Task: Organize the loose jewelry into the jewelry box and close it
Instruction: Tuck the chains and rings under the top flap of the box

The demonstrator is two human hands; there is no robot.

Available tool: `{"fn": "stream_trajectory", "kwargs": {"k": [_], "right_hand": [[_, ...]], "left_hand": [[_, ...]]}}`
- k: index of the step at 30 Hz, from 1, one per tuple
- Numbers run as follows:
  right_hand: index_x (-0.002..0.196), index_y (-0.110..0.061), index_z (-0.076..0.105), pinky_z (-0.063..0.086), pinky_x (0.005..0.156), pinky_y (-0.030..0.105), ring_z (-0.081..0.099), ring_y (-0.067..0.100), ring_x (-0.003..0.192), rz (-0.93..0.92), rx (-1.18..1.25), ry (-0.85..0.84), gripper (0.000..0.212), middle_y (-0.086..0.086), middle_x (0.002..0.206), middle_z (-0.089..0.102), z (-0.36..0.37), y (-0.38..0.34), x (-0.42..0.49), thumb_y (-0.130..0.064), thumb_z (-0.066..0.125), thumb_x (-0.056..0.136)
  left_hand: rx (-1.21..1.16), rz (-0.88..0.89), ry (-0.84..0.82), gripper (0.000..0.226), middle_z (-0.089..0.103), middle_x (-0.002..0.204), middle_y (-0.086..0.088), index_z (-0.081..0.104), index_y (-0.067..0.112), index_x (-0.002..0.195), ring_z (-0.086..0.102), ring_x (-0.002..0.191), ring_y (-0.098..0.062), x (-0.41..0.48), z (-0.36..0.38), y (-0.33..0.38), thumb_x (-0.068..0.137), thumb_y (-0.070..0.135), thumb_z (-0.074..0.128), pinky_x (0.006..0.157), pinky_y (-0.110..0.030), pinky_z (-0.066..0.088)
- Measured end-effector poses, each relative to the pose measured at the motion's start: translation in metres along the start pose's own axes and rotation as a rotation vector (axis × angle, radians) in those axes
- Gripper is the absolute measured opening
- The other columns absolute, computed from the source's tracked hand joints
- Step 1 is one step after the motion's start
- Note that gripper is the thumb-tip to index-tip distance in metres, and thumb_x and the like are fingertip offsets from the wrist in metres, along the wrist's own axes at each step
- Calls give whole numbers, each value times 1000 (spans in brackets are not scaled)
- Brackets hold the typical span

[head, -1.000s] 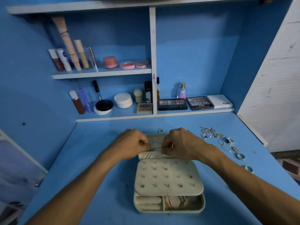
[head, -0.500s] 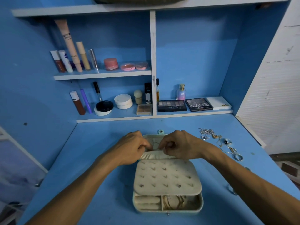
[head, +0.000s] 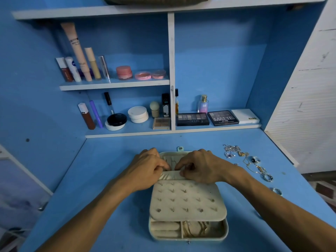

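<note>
A cream jewelry box (head: 188,236) lies open on the blue desk, its lid (head: 171,155) flat on the far side. An earring panel (head: 187,199) covers most of the base. Gold bangles (head: 197,229) show in the front compartment. A thin chain (head: 174,160) hangs inside the lid. My left hand (head: 147,170) pinches the lid's pleated pocket band (head: 170,175). My right hand (head: 201,166) pinches the chain's lower end at that band. Loose silver and gold pieces (head: 233,150), a necklace (head: 254,169) and rings (head: 268,177) lie to the right.
Low shelves at the back hold makeup: eyeshadow palettes (head: 192,119), a perfume bottle (head: 203,104), compacts (head: 137,114) and tubes (head: 80,51). A white slatted panel (head: 309,106) bounds the desk on the right. One ring (head: 277,191) lies near the desk's right edge.
Both hands have dropped from holding the chain stretched above the lid to the pocket band, and moved closer together. The view has tilted up slightly.
</note>
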State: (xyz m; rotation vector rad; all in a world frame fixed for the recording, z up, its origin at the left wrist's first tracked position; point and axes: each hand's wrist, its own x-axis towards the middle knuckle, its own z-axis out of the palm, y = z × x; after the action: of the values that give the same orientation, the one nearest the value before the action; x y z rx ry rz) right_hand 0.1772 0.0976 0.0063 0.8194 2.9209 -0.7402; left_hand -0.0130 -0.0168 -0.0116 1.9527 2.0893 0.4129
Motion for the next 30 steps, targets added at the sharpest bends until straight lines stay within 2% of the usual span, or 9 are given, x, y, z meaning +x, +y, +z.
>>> {"fn": "stream_trajectory", "kwargs": {"k": [5, 12, 15, 17, 19, 22, 24, 27, 30], "right_hand": [[109, -33, 73, 47, 96, 39, 55, 4, 87, -11, 21, 9, 20, -15, 90, 63, -2, 0, -2, -30, 63, 92], [107, -32, 73, 49, 97, 39, 61, 10, 97, 18, 21, -11, 19, -12, 102, 70, -2, -3, -2, -29, 62, 92], [105, -34, 72, 49, 96, 38, 61, 9, 95, 16, 41, -10, 16, -12, 99, 69, -3, -3, -1, -31, 64, 92], [105, -34, 72, 49, 96, 37, 59, 8, 93, 15, 49, -8, 15, -13, 100, 68, -2, -2, -1, -32, 65, 92], [107, -33, 72, 48, 98, 39, 60, 10, 96, 16, 45, -10, 16, -12, 106, 69, -2, -1, 0, -32, 64, 93], [107, -32, 73, 47, 101, 41, 60, 11, 101, 23, 48, 13, 16, -10, 113, 70, 1, -2, 0, -31, 65, 93], [106, -32, 74, 46, 101, 41, 59, 10, 99, 29, 54, 41, 16, -11, 110, 70, 5, -3, 1, -32, 65, 93], [105, -34, 73, 41, 93, 35, 53, 6, 91, 13, 17, 133, 16, -20, 91, 60, 13, -1, -1, -35, 66, 91], [103, -32, 72, 37, 85, 34, 52, 7, 86, -3, 11, 240, 15, -16, 88, 57, 17, 1, -4, -33, 65, 90]], "left_hand": [[-72, -62, -45, 43, 46, 98, 13, 78, 30, 102, 49, 105, -13, 4, -2, 5, 97, 6, 43, 98, -36, 43], [-56, -168, -119, 50, 46, 113, 4, 75, 33, 104, 41, 118, -21, 10, -5, 12, 101, 5, 34, 108, -43, 35], [-128, -145, -8, 45, 50, 108, 6, 74, 33, 103, 47, 112, -17, 1, -5, 4, 100, 5, 39, 105, -42, 38], [-67, -87, 52, 45, 49, 108, 7, 72, 33, 109, 45, 110, -16, -6, -3, -1, 99, 2, 41, 101, -39, 38], [11, -31, 60, 48, 46, 109, 9, 71, 33, 115, 41, 108, -14, -12, 0, -3, 99, 0, 40, 94, -35, 34], [62, -3, 106, 46, 44, 106, 11, 74, 31, 110, 36, 102, -10, -14, -1, -4, 98, 0, 41, 83, -31, 26], [74, -10, 110, 44, 45, 105, 10, 74, 31, 105, 36, 102, -10, -13, -2, -5, 98, 1, 42, 83, -30, 25], [125, -18, 105, 38, 45, 104, 11, 73, 30, 100, 39, 103, -12, -10, -1, -2, 99, 5, 44, 85, -32, 28], [116, 8, 198, 26, 45, 104, 10, 66, 26, 102, 43, 102, -13, -5, -2, 10, 99, 10, 47, 91, -36, 37]]}}
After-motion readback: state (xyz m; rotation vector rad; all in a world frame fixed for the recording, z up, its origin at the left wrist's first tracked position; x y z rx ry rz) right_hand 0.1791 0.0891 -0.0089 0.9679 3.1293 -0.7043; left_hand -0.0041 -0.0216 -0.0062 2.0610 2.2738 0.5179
